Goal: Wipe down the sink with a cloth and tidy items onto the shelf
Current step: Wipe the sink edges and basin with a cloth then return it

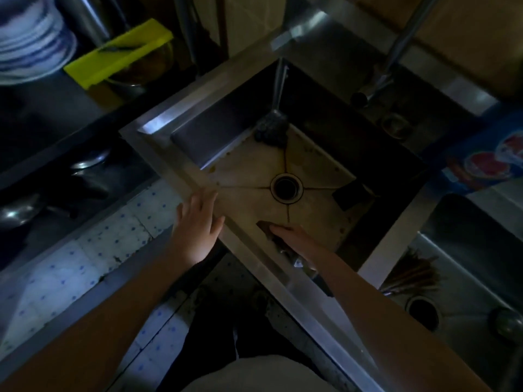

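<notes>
The steel sink (198, 86) is seen from above in dim light, with its round drain (286, 188) near the middle of the stained floor. The dark cloth (264, 225) is found on the sink floor at about seven o'clock from the drain, close to the near wall. The right hand (294, 240) is laid on top of it. The fingers are stretched out flat and pressed down, not curled round it. Only the cloth's edge at the hand's ten o'clock side is left showing beyond the fingertips. The rest is covered by the palm.

The left hand (198, 224) is rested on the sink's near rim at about eight o'clock from the drain, with fingers spread and relaxed and nothing held. It is well apart from the cloth.

A dark scrubber (271, 128) is lodged in the far corner at twelve o'clock from the drain, and a dark block (349, 195) is seen at three o'clock. A yellow board (119, 55) is seen at ten o'clock beyond the sink. A bundle of chopsticks (410, 275) is seen in a second basin (467, 250) at four o'clock.
</notes>
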A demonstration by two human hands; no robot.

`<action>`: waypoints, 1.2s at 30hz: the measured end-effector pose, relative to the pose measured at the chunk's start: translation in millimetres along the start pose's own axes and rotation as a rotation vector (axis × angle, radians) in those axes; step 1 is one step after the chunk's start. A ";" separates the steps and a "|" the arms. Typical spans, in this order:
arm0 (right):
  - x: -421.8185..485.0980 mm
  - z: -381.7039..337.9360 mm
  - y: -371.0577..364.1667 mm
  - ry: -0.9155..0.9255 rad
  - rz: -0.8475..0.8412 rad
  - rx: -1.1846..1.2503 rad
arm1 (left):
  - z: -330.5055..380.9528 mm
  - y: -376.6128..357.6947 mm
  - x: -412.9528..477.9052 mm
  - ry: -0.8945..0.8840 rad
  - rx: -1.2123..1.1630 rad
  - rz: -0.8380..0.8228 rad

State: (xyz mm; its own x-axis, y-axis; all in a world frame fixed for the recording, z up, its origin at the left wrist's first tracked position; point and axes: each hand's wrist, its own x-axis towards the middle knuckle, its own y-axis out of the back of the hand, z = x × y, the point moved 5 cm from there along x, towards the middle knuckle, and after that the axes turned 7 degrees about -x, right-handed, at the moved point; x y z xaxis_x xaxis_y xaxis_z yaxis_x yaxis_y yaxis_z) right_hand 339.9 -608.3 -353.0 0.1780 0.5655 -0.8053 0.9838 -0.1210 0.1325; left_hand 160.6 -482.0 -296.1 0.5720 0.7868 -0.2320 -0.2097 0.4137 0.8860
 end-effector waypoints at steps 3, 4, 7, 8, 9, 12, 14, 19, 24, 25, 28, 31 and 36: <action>16.5 -24.8 -10.5 0.036 -0.055 -0.011 | -2.4 8.2 0.0 0.000 0.004 0.049; 21.5 -32.6 -14.5 0.032 -0.066 -0.017 | -2.5 10.5 0.0 -0.005 0.019 0.062; 35.1 -55.6 -26.3 0.048 -0.084 -0.021 | -2.5 13.6 1.2 0.019 0.047 0.068; 38.8 -62.1 -29.4 0.074 -0.081 -0.004 | -2.1 13.7 1.8 0.022 0.053 0.068; 41.2 -66.8 -31.4 0.094 -0.071 0.008 | -1.3 13.6 2.5 0.020 0.062 0.065; 39.9 -67.4 -29.9 0.158 -0.071 0.009 | 1.4 14.5 6.2 0.018 0.072 0.054; 33.7 -56.9 -23.4 0.160 -0.083 -0.023 | 3.8 15.7 10.3 0.012 0.076 0.058; 16.0 -7.3 -1.5 0.074 -0.052 -0.119 | 6.2 14.2 23.2 0.010 0.084 0.036; 0.9 21.4 11.8 0.019 -0.022 -0.092 | 0.8 11.8 31.4 0.018 0.049 0.025; 1.1 21.1 11.4 0.025 -0.021 -0.091 | -1.2 13.0 32.6 0.023 0.045 0.024; 9.9 12.0 3.7 0.075 -0.031 -0.018 | -7.4 17.1 35.0 0.044 0.041 0.031; 24.8 -6.0 -6.6 0.082 -0.024 -0.054 | -12.8 20.9 35.0 0.046 0.054 0.045; 56.2 -51.8 -28.5 0.014 -0.017 -0.040 | -25.9 31.4 34.1 0.035 0.063 0.104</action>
State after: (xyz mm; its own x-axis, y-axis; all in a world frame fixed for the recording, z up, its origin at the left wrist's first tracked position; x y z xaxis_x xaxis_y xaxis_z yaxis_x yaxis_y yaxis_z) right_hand 323.0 -530.8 -372.1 0.1617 0.5782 -0.7997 0.9866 -0.0788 0.1425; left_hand 152.9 -430.3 -286.6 0.5212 0.8400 -0.1508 -0.2152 0.3004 0.9292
